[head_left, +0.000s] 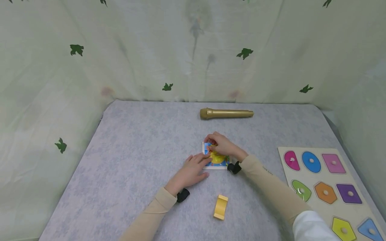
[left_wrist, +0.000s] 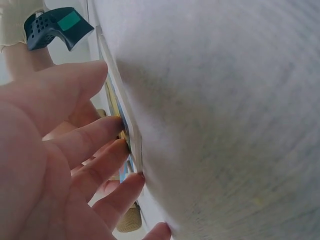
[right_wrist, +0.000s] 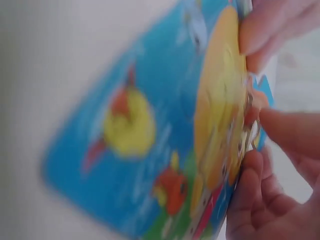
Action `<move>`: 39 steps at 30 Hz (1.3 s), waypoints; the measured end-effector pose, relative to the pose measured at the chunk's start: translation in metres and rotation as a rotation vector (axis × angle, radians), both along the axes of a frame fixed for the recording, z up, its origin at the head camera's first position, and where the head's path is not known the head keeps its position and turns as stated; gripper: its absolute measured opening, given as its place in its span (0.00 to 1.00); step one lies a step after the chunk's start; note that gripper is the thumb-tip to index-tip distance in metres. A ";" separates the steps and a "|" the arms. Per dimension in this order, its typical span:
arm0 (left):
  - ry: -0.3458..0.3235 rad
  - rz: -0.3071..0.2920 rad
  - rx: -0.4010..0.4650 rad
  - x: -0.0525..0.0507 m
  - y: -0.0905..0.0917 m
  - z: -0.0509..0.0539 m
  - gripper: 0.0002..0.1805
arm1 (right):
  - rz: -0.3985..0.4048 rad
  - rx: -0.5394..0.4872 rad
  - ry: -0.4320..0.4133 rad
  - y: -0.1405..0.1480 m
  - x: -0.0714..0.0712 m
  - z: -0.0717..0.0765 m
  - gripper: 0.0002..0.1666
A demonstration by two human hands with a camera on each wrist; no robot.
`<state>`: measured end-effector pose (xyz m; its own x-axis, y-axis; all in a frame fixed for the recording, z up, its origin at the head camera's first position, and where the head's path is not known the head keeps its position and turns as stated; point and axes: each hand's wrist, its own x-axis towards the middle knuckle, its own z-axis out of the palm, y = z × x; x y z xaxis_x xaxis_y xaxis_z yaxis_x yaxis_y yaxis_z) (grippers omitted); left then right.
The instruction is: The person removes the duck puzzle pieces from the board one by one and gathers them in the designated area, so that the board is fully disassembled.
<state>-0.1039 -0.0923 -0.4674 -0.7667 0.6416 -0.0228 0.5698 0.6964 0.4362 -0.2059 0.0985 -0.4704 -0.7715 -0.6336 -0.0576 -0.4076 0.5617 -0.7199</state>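
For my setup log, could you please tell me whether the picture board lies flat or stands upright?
Flat: the head view shows the picture board face-up, and the left wrist view shows its edge along the tablecloth.

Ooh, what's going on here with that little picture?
A person is handling a small, colourful picture board on the table. The left hand rests its fingers at the board's edge, while the right hand seems to pinch a small piece over it. A gold microphone, a curved yellow block and a bigger shape board lie around, with neither hand on them.
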 end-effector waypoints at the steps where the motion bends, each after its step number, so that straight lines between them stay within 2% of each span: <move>1: 0.005 -0.001 -0.003 0.000 0.000 0.000 0.29 | -0.004 -0.007 0.013 0.000 0.000 -0.001 0.12; 4: 0.015 -0.002 -0.022 -0.002 0.002 0.001 0.30 | -0.029 -0.038 0.006 0.000 0.000 -0.003 0.10; 9: 0.019 0.008 -0.085 -0.005 0.005 0.003 0.29 | -0.084 -0.130 -0.075 0.012 -0.005 0.000 0.06; 12: 0.002 0.017 -0.105 -0.006 0.007 0.004 0.28 | -0.139 -0.179 -0.122 0.028 -0.008 0.006 0.06; 16: -0.030 0.023 -0.113 -0.006 0.006 0.004 0.30 | -0.221 -0.176 -0.165 0.060 -0.014 0.013 0.08; 20: -0.044 0.027 -0.112 -0.004 0.004 0.003 0.30 | -0.258 -0.144 -0.171 0.091 -0.019 0.015 0.09; 24: -0.052 0.029 -0.096 -0.003 0.002 0.001 0.30 | -0.255 -0.105 -0.180 0.106 -0.022 0.015 0.10; 29: -0.061 0.025 -0.072 -0.003 0.001 0.002 0.30 | -0.215 -0.028 -0.150 0.102 -0.024 0.013 0.09; 39: -0.043 0.017 -0.082 -0.003 0.002 0.001 0.30 | -0.211 0.186 0.010 0.087 -0.024 0.006 0.06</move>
<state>-0.1070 -0.0908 -0.4668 -0.7748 0.6230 -0.1074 0.5396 0.7403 0.4011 -0.2297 0.1856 -0.4647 -0.8863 -0.4382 -0.1495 -0.2742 0.7570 -0.5931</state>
